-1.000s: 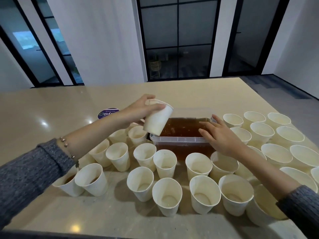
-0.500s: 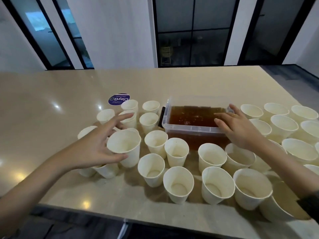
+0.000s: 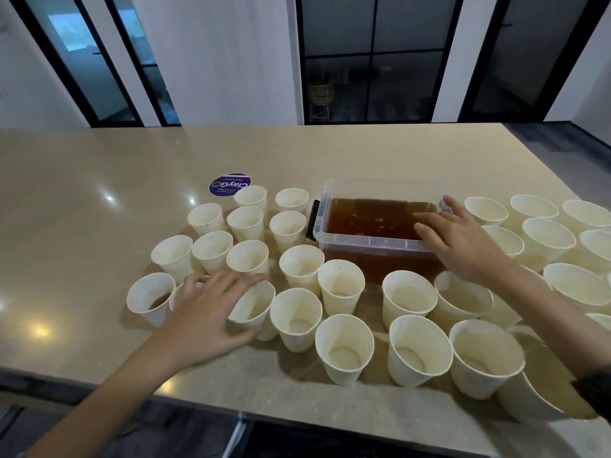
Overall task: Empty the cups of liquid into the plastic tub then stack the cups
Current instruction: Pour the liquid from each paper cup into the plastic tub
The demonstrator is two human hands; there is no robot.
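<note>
A clear plastic tub [image 3: 363, 241] holding brown liquid stands mid-table. Several white paper cups surround it, upright and unstacked. My left hand [image 3: 211, 309] hovers over the near-left group, fingers spread and fairly straight. Its thumb and fingertips touch a cup [image 3: 256, 307] that stands on the table. Just left of that hand, a cup [image 3: 150, 297] has brown liquid in its bottom. Another cup is mostly hidden under my palm. My right hand [image 3: 463, 246] rests flat on the tub's near right rim, fingers extended.
A round purple sticker [image 3: 229, 185] lies on the beige table [image 3: 99, 180] behind the left cups. More cups [image 3: 549, 239] crowd the right side up to the frame edge. The table's near edge runs just below the front row of cups.
My left hand carried a cup from above the tub down to the left group, set it on the table and loosened its grip. My right hand stayed on the tub.
</note>
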